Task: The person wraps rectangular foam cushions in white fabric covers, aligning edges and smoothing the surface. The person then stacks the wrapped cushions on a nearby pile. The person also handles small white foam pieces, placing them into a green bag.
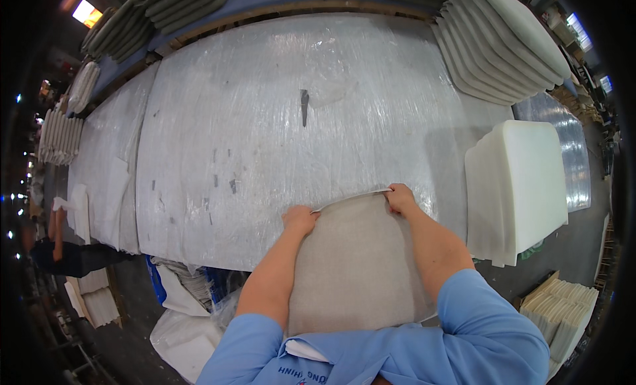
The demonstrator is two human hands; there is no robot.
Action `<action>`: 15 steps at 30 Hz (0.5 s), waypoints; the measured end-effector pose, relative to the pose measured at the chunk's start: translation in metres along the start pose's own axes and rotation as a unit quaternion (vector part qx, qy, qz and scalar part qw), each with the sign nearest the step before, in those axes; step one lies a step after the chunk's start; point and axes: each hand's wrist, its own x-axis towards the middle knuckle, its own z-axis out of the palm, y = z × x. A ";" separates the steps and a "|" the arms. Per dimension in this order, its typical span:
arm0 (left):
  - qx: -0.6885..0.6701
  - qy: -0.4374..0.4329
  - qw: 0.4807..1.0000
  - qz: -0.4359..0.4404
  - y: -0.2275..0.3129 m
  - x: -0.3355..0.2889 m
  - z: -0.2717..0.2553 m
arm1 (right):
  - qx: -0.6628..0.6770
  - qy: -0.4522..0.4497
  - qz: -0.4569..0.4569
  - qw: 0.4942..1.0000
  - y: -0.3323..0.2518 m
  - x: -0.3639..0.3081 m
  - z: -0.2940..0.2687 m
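Left hand (302,221) and right hand (400,199) each grip a far corner of one beige fabric piece (358,269).

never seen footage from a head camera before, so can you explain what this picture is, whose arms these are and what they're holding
There is no machine here: the bare arms belong to a person in a light-blue shirt. The picture comes from the left of two wide fisheye cameras worn on that person's head, looking down, so straight edges bend near the rim.

The left hand and right hand each grip the far edge of a grey-beige sheet, which reaches back toward the shirt.

Beyond it is a broad work surface covered in shiny clear plastic. A stack of pale grey pads stands at its far right, and white sheets are stacked by the right edge. Another person is at the far left.
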 end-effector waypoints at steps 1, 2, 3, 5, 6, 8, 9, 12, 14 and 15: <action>-0.005 0.032 0.999 -0.006 -0.002 -0.003 0.006 | 0.001 0.014 -0.022 1.000 0.001 0.001 0.004; -0.011 0.061 0.998 -0.001 0.002 -0.004 0.012 | 0.009 0.051 -0.033 0.998 0.013 0.006 0.006; -0.016 0.091 0.996 0.005 0.008 -0.002 0.017 | 0.016 0.087 -0.044 0.995 0.024 0.012 0.008; -0.007 0.137 0.990 0.003 0.006 0.003 0.026 | 0.008 0.132 -0.078 0.988 0.024 0.018 0.018; -0.001 0.159 0.987 0.003 0.005 0.006 0.030 | -0.005 0.152 -0.096 0.984 0.026 0.021 0.022; 0.003 0.201 0.980 -0.007 -0.001 0.010 0.040 | -0.002 0.164 -0.109 0.980 0.019 0.018 0.029; 0.005 0.220 0.975 -0.010 -0.004 0.012 0.044 | 0.015 0.163 -0.103 0.981 0.015 0.018 0.030; -0.047 0.252 0.966 0.013 0.000 0.012 0.045 | 0.058 0.149 -0.068 0.985 0.017 0.020 0.036; -0.040 0.256 0.966 0.011 0.001 0.019 0.045 | 0.081 0.160 -0.081 0.980 0.015 0.028 0.031; -0.036 0.259 0.965 0.009 0.001 0.021 0.046 | 0.087 0.167 -0.092 0.978 0.016 0.027 0.034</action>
